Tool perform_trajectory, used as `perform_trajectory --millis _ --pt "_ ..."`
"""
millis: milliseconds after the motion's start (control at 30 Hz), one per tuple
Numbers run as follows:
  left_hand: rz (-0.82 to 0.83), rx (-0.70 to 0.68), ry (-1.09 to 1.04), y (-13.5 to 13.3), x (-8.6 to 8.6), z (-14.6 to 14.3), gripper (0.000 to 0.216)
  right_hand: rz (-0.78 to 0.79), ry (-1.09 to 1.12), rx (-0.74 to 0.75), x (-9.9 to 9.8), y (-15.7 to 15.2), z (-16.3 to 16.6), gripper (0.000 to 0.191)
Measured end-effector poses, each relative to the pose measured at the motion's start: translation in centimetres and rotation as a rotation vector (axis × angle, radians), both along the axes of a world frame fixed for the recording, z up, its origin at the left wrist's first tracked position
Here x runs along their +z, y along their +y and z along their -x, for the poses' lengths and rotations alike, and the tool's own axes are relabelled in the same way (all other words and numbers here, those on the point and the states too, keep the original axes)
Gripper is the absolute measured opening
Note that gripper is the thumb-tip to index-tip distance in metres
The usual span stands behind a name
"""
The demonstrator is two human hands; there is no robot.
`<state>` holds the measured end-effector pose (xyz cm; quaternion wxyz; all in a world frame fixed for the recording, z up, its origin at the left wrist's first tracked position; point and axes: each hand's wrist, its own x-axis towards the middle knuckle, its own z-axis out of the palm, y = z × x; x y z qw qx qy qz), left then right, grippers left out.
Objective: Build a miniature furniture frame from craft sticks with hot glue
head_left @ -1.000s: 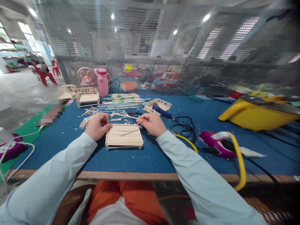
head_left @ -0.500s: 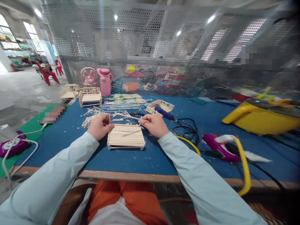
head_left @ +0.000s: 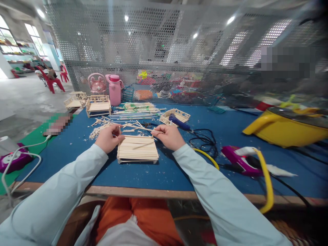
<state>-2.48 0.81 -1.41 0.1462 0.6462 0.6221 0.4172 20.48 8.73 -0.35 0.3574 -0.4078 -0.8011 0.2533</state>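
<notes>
A small platform of wooden sticks (head_left: 137,149) lies on the blue table mat (head_left: 164,171) in front of me. My left hand (head_left: 109,137) is closed in a pinch at the platform's far left corner, on an upright stick there. My right hand (head_left: 167,136) is pinched at the far right corner. Both hands hold the ends of a thin wooden stick (head_left: 137,127) that spans the platform's far edge. One loose stick rests slanted on top of the platform.
Loose sticks and bundles (head_left: 135,108) lie behind, with finished stick furniture (head_left: 98,105) and a pink jug (head_left: 115,89). A blue glue gun (head_left: 179,123), black cables (head_left: 203,140), a purple tool (head_left: 239,160), a yellow hose (head_left: 266,184) and a yellow pot (head_left: 287,128) sit right. A mesh screen stands behind.
The view has shifted slightly right and down since a second ago. Both hands stay pinched on the stick at the platform's far edge, hardly moving.
</notes>
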Motion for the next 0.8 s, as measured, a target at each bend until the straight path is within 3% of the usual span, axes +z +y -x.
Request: perform_trajectory --millis 100,233,367,433,533,567,600,667,800 --pt "-0.007 -0.001 -0.022 0.0 -0.1 0.0 0.034 0.040 0.043 0.058 0.4 -0.2 -0.3 0.021" --pt "-0.044 0.018 -0.011 0.3 -0.6 0.1 0.038 -0.027 0.262 0.057 1.4 -0.4 -1.2 0.039" --pt "-0.062 0.026 -0.004 0.4 -0.8 0.5 0.041 -0.038 0.304 0.005 1.7 -0.4 -1.6 0.030" --pt "-0.199 0.103 0.002 -0.2 -0.4 0.4 0.042 -0.008 0.284 0.018 1.4 -0.1 -1.4 0.028" --pt "-0.578 0.268 0.042 -1.7 0.8 -0.9 0.039 0.014 0.390 -0.038 0.8 0.7 -1.1 0.027" --pt "-0.636 0.256 0.053 -2.1 1.3 -1.7 0.037 0.038 0.444 -0.072 0.6 1.0 -1.1 0.028" --pt "-0.622 0.186 0.070 -2.2 1.7 -2.7 0.032 0.070 0.490 -0.101 0.4 1.4 -1.1 0.030" --pt "-0.387 -0.071 0.106 -1.7 2.3 -4.8 0.027 0.158 0.532 -0.120 0.1 1.8 -1.2 0.035" --pt "0.064 -0.276 0.168 1.7 2.7 -7.6 0.030 0.263 0.498 -0.050 -0.2 1.6 -1.2 0.036"
